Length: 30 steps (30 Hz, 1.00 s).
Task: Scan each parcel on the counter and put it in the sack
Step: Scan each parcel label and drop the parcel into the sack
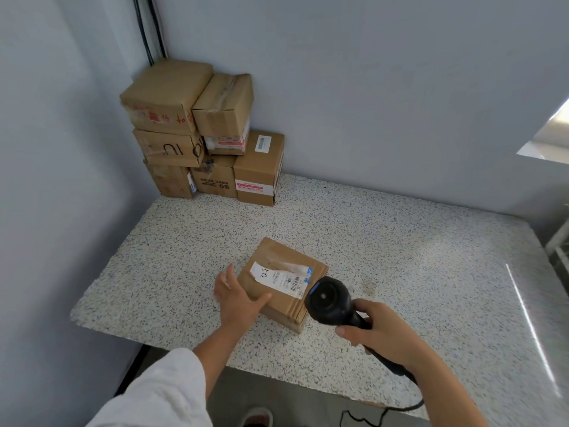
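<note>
Brown cardboard parcel (281, 285), flat and rectangular, taped across its top and carrying a white barcode label (281, 277), lay on the near middle of the speckled stone surface (400, 257). It sat turned at an angle, its long axis running from far left to near right, the label along that line. The left hand (237, 298) rested against its left edge with fingers spread straight. The right hand (378, 331) gripped a black handheld scanner (328, 300), whose head hung just over the parcel's right corner. Stacked brown cardboard boxes (203, 134) stood well apart in the far-left corner.
</note>
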Tool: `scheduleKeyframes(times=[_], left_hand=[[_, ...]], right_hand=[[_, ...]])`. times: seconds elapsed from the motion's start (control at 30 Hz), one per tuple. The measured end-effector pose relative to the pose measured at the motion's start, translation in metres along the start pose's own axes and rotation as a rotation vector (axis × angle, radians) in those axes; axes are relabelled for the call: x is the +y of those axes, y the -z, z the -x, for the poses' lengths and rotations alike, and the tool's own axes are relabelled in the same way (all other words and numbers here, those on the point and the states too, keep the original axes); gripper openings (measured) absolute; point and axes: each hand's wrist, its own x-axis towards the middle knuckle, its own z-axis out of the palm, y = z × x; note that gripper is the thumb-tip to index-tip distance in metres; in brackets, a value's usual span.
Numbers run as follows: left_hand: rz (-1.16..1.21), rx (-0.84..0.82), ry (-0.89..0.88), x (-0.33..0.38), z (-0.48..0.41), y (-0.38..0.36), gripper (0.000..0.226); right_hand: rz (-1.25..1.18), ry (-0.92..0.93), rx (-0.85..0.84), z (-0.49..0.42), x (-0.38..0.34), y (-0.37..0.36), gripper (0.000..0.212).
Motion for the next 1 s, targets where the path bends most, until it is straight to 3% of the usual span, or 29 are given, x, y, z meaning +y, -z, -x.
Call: scheduleKeyframes(times=[0.23, 1.0], left_hand=[[-0.025, -0.107, -0.087, 0.002, -0.006, -0.001, 0.084], [-0.025, -0.135, -0.060, 0.003, -0.008, -0.001, 0.078]], right_hand=[[0.057, 0.007, -0.026, -0.008, -0.006, -0.002, 0.017], [0.279, 0.050, -0.079, -0.014, -0.009, 0.004, 0.023]])
